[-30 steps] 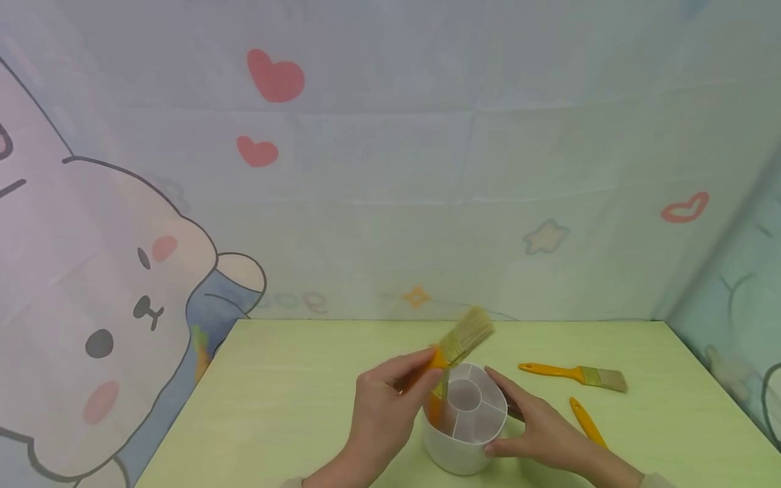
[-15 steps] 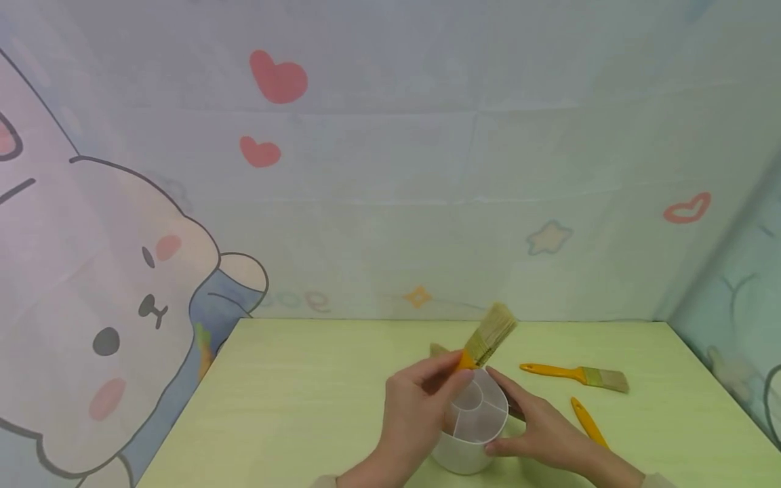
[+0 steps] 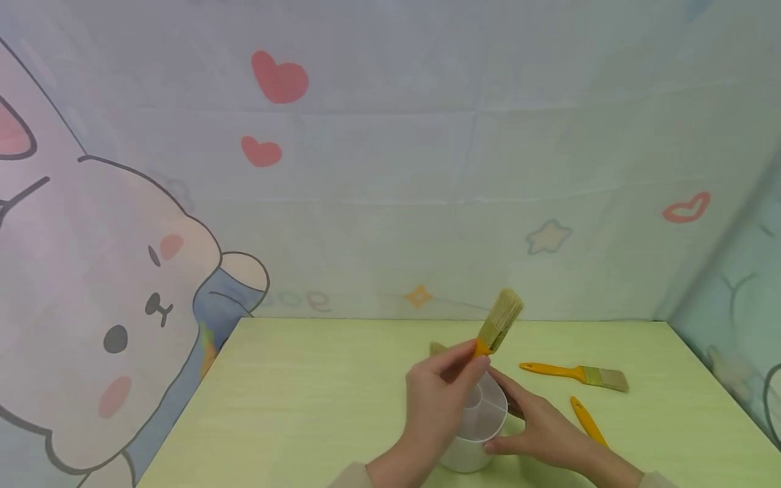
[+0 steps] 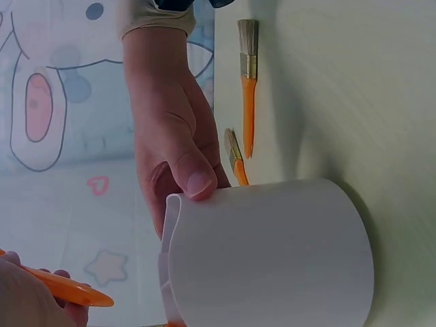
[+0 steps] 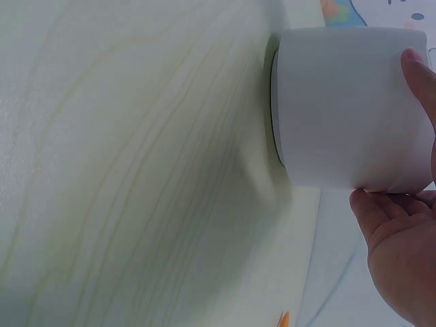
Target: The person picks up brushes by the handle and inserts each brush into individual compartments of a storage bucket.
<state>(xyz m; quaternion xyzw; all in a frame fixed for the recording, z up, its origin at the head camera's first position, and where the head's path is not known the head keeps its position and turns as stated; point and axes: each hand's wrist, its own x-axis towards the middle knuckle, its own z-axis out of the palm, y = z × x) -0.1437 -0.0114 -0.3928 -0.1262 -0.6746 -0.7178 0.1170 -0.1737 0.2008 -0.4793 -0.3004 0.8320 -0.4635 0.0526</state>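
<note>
My left hand (image 3: 436, 400) pinches a paintbrush (image 3: 500, 318) near the base of its bristles, bristles up, above a white round divided organizer (image 3: 466, 455). In the left wrist view the orange handle (image 4: 85, 293) sticks out of the fingers beside the organizer's rim. A second brush stands in the organizer; only its bristle tip (image 3: 436, 348) shows behind the left hand. My right hand (image 3: 543, 430) steadies the organizer from the right, thumb at the near side and fingers around the far side. The right wrist view shows the organizer's smooth wall (image 5: 354, 109) between thumb and fingers.
Right of the organizer lies a paintbrush (image 3: 579, 374) with an orange handle, bristles to the right. Another orange-handled brush (image 3: 588, 421) lies nearer, partly covered by the right forearm. A printed cloth (image 3: 390, 169) hangs behind the table's far edge.
My left hand has moved right with its paintbrush, which now stands steeper over the organizer. The brush inside is now mostly covered by that hand. My right hand has stayed in place.
</note>
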